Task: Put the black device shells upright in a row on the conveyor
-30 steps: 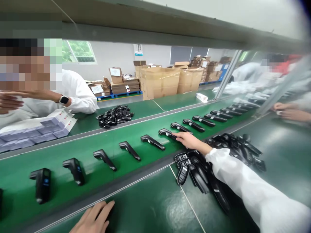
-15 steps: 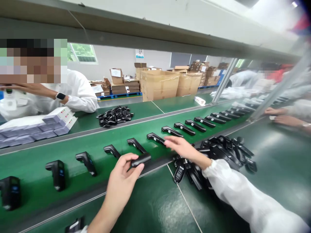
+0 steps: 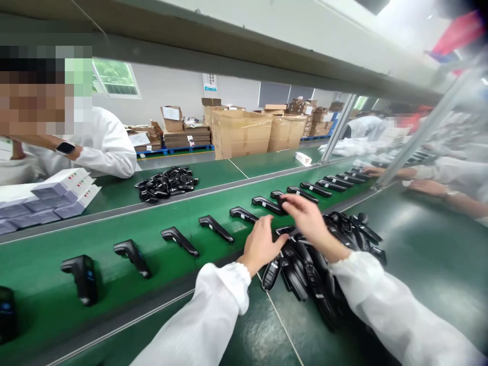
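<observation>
A row of black handheld devices point(image 3: 215, 228) lies evenly spaced on the green conveyor belt point(image 3: 114, 229). A heap of the same black devices point(image 3: 343, 239) sits on the green bench on my side of the belt. My right hand point(image 3: 309, 217) is over the belt's near edge, its fingertips pinched on a black device point(image 3: 281, 199) in the row. My left hand point(image 3: 262, 245) is at the heap's left edge, with fingers and thumb curved round a black device with a pale label point(image 3: 284, 232). Both my sleeves are white.
Across the belt a person in white point(image 3: 102, 147) leans on the far bench, beside stacked white boxes point(image 3: 61, 195) and another heap of black parts point(image 3: 168, 183). Other people's hands point(image 3: 430, 187) work at the right. A slanted metal post point(image 3: 412, 147) and an overhead shelf point(image 3: 229, 56) frame the bench. Cardboard boxes point(image 3: 240, 133) stand behind.
My left hand has moved right from the belt's near edge to the heap. My right hand has shifted right along the row and closed on a device. The row has travelled left.
</observation>
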Motion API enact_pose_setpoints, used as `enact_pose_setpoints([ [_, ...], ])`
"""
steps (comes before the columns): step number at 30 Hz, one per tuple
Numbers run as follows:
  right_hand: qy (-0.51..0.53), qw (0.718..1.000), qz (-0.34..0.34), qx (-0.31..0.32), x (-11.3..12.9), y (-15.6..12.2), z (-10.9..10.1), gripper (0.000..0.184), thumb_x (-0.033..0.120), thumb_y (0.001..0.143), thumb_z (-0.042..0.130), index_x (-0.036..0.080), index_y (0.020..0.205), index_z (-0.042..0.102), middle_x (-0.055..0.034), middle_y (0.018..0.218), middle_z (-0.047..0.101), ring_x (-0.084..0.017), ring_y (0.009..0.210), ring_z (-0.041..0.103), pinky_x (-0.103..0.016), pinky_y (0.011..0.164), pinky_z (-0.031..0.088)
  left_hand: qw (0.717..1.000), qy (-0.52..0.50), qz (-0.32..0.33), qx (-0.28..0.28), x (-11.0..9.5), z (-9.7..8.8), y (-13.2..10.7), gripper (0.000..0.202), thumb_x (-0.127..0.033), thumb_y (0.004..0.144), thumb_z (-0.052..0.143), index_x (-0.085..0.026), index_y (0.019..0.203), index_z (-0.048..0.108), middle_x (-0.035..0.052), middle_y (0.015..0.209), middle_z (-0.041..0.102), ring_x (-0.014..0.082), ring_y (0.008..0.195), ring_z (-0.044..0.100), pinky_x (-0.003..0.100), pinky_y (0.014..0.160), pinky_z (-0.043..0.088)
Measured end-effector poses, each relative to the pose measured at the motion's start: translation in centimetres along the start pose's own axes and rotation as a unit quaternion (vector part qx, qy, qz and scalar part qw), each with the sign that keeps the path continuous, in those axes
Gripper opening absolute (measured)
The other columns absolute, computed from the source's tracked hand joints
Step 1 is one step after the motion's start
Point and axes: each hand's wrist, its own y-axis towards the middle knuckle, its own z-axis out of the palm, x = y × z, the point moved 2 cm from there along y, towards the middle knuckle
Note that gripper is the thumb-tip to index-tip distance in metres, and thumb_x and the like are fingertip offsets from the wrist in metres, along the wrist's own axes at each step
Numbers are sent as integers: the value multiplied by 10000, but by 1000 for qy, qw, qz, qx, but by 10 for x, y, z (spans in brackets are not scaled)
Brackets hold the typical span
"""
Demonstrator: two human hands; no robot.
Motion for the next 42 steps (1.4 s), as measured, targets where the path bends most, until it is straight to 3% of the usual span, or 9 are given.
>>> enact_pose_setpoints([
  [2, -15, 1000, 21, 12, -9, 24, -19, 339, 420, 809, 669, 219, 1079, 711, -46, 1004, 706, -205, 871, 629, -345, 779, 505, 997, 41, 16, 60, 1, 20, 11, 386, -283, 833, 677, -192, 1186, 548, 126, 1219, 608, 304, 1194, 543, 433, 1028, 438],
  [4, -30, 994, 41, 100, -18, 39, -22, 363, 432, 823, 650, 226, 1116, 708, -48, 1030, 714, -209, 858, 642, -336, 731, 520, 991, 75, 20, 106, -1, 34, 17, 248, -225, 852, 632, -159, 1091, 614, 143, 1119, 656, 317, 1133, 581, 458, 1023, 425],
  [9, -175, 937, -48, 298, -47, 36, 19, 284, 282, 904, 568, 248, 1143, 717, -40, 1185, 712, -242, 1076, 652, -388, 984, 479, 983, 108, 15, 147, -8, 28, 1, 133, -177, 904, 535, -144, 954, 654, 170, 1016, 681, 345, 1067, 588, 491, 950, 423],
  [16, -386, 892, -87, 217, -93, 35, 55, 329, 194, 968, 501, 124, 1276, 597, -155, 1217, 670, -265, 1159, 608, -382, 1008, 456, 991, 17, -82, 109, 5, -28, -34, 80, -304, 893, 613, -231, 884, 644, 48, 917, 697, 260, 910, 617, 358, 814, 433],
  [21, -399, 894, -81, 186, -72, 36, 46, 332, 284, 988, 503, 124, 1259, 612, -200, 1258, 626, -314, 1222, 546, -466, 1047, 415, 973, -125, -193, 32, 14, -48, -41, 243, -448, 922, 544, -219, 939, 623, 12, 877, 686, 211, 802, 629, 303, 720, 447],
  [26, -85, 956, -52, 276, -17, -4, 33, 418, 397, 954, 569, 250, 1345, 571, -97, 1335, 592, -241, 1193, 571, -396, 996, 477, 924, -273, -266, 19, 16, -59, -52, 366, -552, 846, 630, -187, 857, 612, -4, 756, 628, 164, 664, 589, 272, 623, 450],
  [32, 237, 902, 114, 343, 9, -52, 43, 583, 324, 777, 797, 271, 1318, 588, -64, 1264, 638, -208, 1145, 589, -375, 994, 461, 835, -456, -294, 93, -1, -70, -63, 470, -632, 806, 639, -178, 725, 548, -31, 585, 515, 106, 499, 473, 238, 502, 389],
  [37, 371, 843, 192, 339, 12, -73, 65, 480, 368, 762, 808, 262, 1208, 666, -83, 1207, 685, -224, 1090, 638, -409, 1015, 435, 777, -532, -302, 147, -7, -71, -72, 473, -626, 769, 681, -168, 859, 605, -56, 497, 455, 105, 442, 418, 228, 443, 359],
  [42, 351, 888, 162, 249, -1, -57, 69, 293, 408, 797, 766, 256, 1042, 716, -32, 960, 709, -181, 844, 653, -360, 850, 507, 771, -528, -321, 155, -4, -70, -77, 477, -651, 820, 603, -178, 813, 545, -36, 531, 492, 103, 447, 428, 229, 444, 362],
])
